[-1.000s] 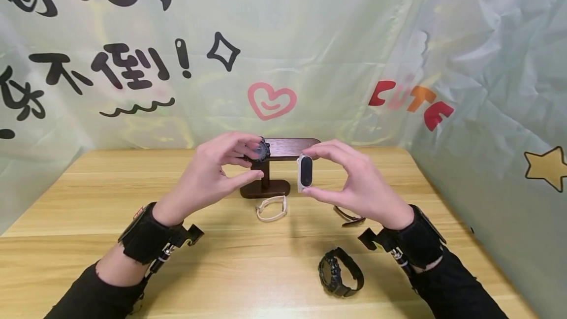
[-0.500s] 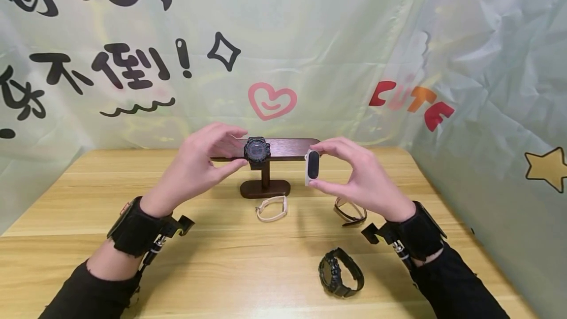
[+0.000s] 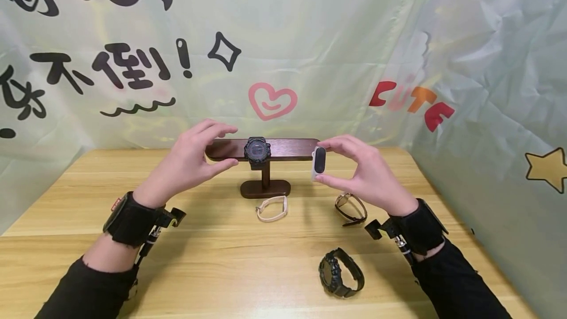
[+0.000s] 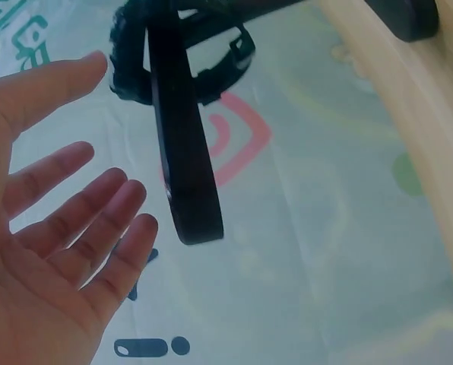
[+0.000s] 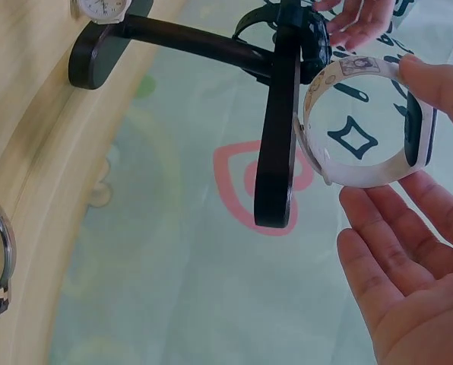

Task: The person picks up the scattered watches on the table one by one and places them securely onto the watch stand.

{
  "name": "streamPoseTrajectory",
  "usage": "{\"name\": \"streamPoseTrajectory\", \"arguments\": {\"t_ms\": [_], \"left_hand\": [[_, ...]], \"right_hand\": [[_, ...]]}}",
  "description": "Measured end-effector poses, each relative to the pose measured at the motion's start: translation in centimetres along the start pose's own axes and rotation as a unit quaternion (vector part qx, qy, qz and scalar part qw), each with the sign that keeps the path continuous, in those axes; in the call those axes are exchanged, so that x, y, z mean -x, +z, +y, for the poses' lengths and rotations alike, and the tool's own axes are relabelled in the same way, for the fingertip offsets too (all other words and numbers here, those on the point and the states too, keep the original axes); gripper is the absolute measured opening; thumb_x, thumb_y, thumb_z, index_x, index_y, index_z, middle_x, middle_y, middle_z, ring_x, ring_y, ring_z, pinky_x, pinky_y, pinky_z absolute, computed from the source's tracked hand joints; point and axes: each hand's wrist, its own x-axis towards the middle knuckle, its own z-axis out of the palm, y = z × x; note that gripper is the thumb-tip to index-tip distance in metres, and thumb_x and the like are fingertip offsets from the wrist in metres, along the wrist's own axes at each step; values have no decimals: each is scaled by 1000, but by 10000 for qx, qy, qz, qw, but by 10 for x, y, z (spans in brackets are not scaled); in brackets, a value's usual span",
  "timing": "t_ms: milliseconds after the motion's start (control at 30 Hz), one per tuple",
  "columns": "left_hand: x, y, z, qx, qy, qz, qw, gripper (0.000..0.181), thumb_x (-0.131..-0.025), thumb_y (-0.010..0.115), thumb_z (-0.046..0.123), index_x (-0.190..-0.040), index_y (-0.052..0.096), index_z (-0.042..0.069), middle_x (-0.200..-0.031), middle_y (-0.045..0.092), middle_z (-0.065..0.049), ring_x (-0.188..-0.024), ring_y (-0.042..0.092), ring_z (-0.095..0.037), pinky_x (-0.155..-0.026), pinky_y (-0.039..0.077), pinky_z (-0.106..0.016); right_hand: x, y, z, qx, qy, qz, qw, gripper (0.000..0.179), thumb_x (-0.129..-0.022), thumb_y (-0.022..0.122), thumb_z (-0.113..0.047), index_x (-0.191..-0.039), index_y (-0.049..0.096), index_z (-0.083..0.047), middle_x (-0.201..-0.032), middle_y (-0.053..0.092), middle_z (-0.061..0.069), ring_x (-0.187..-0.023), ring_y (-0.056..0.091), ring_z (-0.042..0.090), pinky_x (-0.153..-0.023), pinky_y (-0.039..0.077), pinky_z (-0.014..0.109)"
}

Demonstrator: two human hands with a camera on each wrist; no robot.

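Note:
A dark wooden T-shaped stand (image 3: 288,147) is at the table's middle back. A black watch (image 3: 257,150) is strapped round its bar near the centre. My left hand (image 3: 228,144) hovers open by the bar's left end, thumb below and fingers above, touching nothing. In the left wrist view its fingers (image 4: 97,220) are spread beside the bar (image 4: 185,152). My right hand (image 3: 320,162) pinches a white band with a black screen (image 3: 319,159) between thumb and forefinger at the bar's right end. In the right wrist view the white band (image 5: 363,125) forms a loop just beside the bar tip (image 5: 278,152).
On the wooden table (image 3: 88,201) a beige-strapped watch (image 3: 271,208) lies in front of the stand base (image 3: 265,189). A brown-strapped watch (image 3: 351,209) is under my right wrist. A black watch (image 3: 340,272) is nearer the front. Printed sheets hang behind and to the right.
My left hand has let go of the black watch on the bar and drawn left, opening. My right hand has carried the white band rightward to the bar's right end.

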Motion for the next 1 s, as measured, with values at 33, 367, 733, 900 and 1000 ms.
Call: {"name": "streamPoseTrajectory", "arguments": {"t_ms": [33,367,733,900,1000], "left_hand": [[0,0,-2,-24,-13,-21,10000,57,-84,93,15,-136,69,6,-128,70,-12,-108,68,-29,-89,58,-45],[2,-3,-11,-244,-352,-445,9981,56,-84,93,16,-134,71,6,-129,70,-13,-111,67,-30,-94,57,-49],[3,-3,-18,-343,-459,-641,9963,50,-88,90,14,-133,72,5,-126,71,-13,-111,68,-31,-99,57,-51],[3,-2,-20,-395,-402,-654,9963,42,-90,88,13,-129,74,5,-122,73,-12,-110,68,-30,-97,57,-51],[3,-2,-20,-359,-376,-668,9964,40,-91,87,12,-128,75,5,-122,73,-12,-110,68,-30,-96,57,-50]], "right_hand": [[0,-1,0,-18,24,1,10000,56,-83,95,-20,-133,72,-16,-133,71,2,-127,66,24,-115,53,54],[2,-6,5,-20,94,16,10000,54,-85,93,-22,-134,71,-18,-134,71,1,-128,67,24,-116,53,51],[1,-11,14,194,129,95,9997,53,-86,93,-21,-134,71,-17,-131,72,0,-125,69,24,-114,54,46],[2,-12,18,194,272,57,9994,54,-87,93,-24,-135,70,-17,-133,71,1,-128,69,25,-115,53,42],[2,-12,19,209,333,41,9992,55,-87,92,-25,-136,69,-17,-134,71,1,-128,69,26,-115,53,41]]}}
